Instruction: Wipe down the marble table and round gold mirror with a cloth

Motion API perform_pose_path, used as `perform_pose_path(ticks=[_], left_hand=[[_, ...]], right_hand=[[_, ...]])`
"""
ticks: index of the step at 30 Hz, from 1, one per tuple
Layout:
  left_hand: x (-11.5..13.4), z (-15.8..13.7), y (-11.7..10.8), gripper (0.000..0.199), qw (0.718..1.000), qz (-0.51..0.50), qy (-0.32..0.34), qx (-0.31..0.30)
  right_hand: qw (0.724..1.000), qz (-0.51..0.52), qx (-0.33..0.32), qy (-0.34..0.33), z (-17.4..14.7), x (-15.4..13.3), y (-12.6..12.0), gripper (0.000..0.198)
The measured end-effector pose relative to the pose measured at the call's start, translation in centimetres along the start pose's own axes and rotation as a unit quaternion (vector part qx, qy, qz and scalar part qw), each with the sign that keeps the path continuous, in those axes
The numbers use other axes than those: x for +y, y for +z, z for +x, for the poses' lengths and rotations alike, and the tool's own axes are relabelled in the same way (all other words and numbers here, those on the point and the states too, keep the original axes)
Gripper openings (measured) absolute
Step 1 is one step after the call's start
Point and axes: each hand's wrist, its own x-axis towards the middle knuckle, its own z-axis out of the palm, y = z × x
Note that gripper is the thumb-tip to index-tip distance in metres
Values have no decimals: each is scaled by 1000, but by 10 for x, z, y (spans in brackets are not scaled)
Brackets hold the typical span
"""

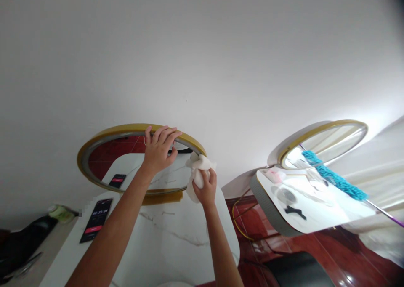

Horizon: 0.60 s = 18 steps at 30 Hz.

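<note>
A round mirror (109, 132) with a gold frame stands on a white marble-patterned table (176, 240), close to the wall. My left hand (159, 148) rests on the top of the frame, its fingers spread over the rim. In my right hand (206, 188) is a crumpled white cloth (198, 169), pressed to the right side of the frame. The cloth covers that part of the rim. Reflected in the glass are the tabletop, the red floor and the phone.
A phone (97, 219) lies at the table's left edge. To the right stands a second table (284, 224) with another gold-framed mirror (290, 146), a black item (295, 212) and a blue fluffy duster (334, 175). A black seat (298, 270) is below, on the red tiled floor (341, 257).
</note>
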Motion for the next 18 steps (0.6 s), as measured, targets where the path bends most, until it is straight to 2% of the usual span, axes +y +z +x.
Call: perform_pose_path(ticks=[4,9,13,18], left_hand=[[0,1,-1,48,1000,1,-6,2],[1,0,-2,49,1000,-3,-5,-7],[1,-1,-3,50,1000,-6,-6,-13],[3,4,-11,52,999,-21,-6,-29]], right_hand=[[999,-23,9,-41,34,-26,-15,55],[993,-59,-16,-97,71,-56,-33,58],[994,-58,-18,-86,67,-56,-32,56],[997,-57,-17,-55,42,-33,-24,55]])
